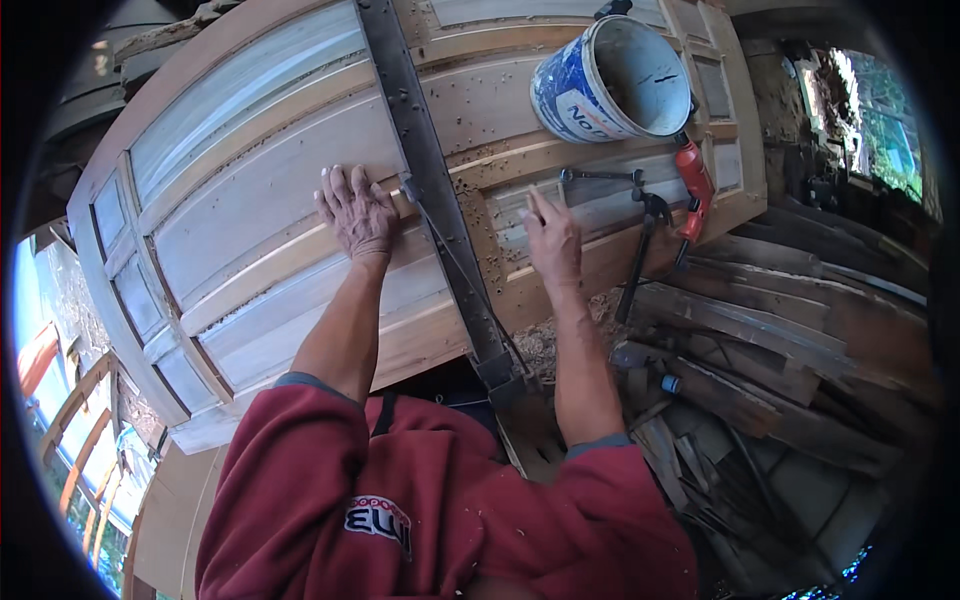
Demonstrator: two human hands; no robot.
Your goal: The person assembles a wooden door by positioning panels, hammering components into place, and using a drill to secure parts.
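Observation:
A large wooden panel door [290, 140] lies before me, its face strewn with small brown bits. My left hand [357, 212] rests flat on the door, fingers stretched out, just left of a long dark metal bar [425, 165] that crosses it. Right of the bar, my right hand [554, 242] is over the door with its fingers drawn together. A thin, light-coloured tip [542, 203] shows at the fingers; whether it is a small wood piece or a finger is hard to make out.
A blue-and-white bucket [570, 90] stands tilted in view on the door's far right. Near it lie a metal rod-like tool [600, 177], a hammer [650, 212] and a red power tool [692, 175]. Stacked boards [740, 320] and a bottle with a blue cap [670, 383] are at right.

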